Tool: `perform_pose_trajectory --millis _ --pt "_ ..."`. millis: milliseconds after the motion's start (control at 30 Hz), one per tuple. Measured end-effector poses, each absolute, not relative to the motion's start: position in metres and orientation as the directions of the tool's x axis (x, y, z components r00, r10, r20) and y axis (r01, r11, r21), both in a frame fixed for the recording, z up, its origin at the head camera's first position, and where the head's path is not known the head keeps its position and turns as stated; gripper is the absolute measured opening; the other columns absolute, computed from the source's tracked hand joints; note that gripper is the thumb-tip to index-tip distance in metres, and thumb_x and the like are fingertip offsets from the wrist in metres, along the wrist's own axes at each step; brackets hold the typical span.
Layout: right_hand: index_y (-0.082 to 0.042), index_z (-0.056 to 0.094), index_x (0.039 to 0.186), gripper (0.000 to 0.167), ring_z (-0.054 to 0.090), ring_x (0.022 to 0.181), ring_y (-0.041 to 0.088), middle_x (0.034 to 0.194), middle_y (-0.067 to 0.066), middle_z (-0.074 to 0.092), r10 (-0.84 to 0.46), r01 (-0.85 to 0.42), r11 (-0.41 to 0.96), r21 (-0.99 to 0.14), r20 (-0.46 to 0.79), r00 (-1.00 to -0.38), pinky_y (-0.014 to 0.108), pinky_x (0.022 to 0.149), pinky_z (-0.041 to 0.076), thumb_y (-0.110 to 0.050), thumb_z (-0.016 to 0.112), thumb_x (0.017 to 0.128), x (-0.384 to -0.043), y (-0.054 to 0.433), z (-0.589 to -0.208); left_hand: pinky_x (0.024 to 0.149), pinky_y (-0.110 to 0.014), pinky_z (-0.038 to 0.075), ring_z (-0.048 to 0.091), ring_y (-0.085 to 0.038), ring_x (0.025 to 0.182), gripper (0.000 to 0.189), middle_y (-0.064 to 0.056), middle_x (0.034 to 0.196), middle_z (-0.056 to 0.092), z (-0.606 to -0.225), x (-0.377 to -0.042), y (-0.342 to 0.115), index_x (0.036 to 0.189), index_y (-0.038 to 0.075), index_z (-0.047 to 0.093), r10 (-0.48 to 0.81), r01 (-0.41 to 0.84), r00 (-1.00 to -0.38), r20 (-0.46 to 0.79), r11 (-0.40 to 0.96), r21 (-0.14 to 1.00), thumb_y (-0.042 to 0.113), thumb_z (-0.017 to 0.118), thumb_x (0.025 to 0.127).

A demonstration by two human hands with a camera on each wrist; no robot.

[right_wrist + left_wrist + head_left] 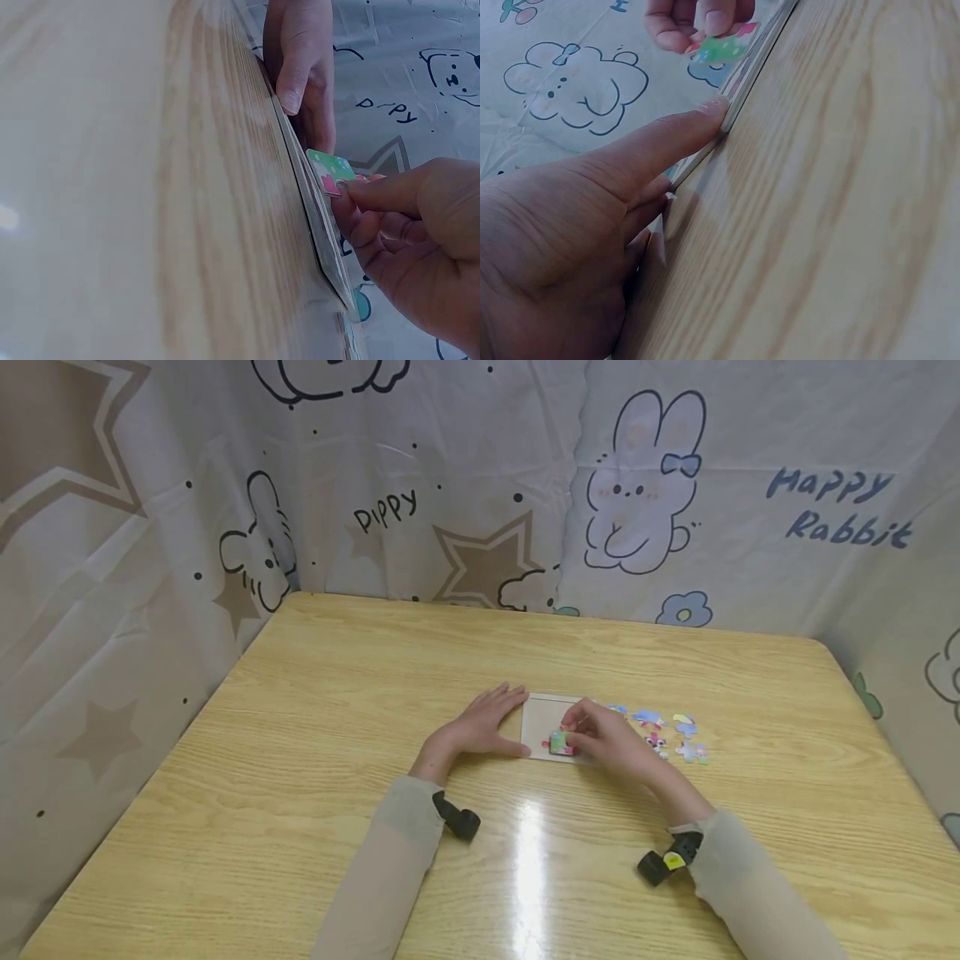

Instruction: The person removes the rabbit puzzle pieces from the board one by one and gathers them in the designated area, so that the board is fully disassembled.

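A pale, shallow puzzle tray lies on the wooden table between the two hands. My right hand pinches a green jigsaw piece with pink and red parts between thumb and fingers, close over the tray. In the right wrist view, the held piece is tilted, its printed face partly showing. At the tray's left side, my left hand rests with fingers stretched out. Its thumb touches the tray's near corner in the left wrist view. Part of the tray is hidden under my right hand.
Several loose jigsaw pieces lie on the table to the right of the tray, some partly behind my right hand. A printed cloth hangs behind the table and along both sides.
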State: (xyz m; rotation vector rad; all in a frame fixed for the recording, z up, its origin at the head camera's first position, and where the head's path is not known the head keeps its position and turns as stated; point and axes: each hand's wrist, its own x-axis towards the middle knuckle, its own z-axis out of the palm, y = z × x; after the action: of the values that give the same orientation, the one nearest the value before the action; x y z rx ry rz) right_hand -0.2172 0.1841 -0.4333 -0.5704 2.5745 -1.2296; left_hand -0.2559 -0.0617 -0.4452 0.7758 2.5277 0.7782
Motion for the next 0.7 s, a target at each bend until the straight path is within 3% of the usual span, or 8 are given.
perform_pose_trajectory --millis 700 --pt "-0.002 0.058 0.107 0.015 0.061 0.088 0.012 0.102 0.013 0.066 -0.39 -0.267 0.592 -0.761 0.02 -0.921 0.016 0.073 0.053 -0.003 0.063 0.092 -0.197 0.221 -0.435 0.129 -0.041 -0.001 0.0 -0.023 0.156 0.093 -0.002 0.167 0.012 -0.444 -0.254 -0.061 0.157 0.014 0.02 0.608 0.398 -0.77 -0.194 0.694 0.6 0.043 0.072 0.086"
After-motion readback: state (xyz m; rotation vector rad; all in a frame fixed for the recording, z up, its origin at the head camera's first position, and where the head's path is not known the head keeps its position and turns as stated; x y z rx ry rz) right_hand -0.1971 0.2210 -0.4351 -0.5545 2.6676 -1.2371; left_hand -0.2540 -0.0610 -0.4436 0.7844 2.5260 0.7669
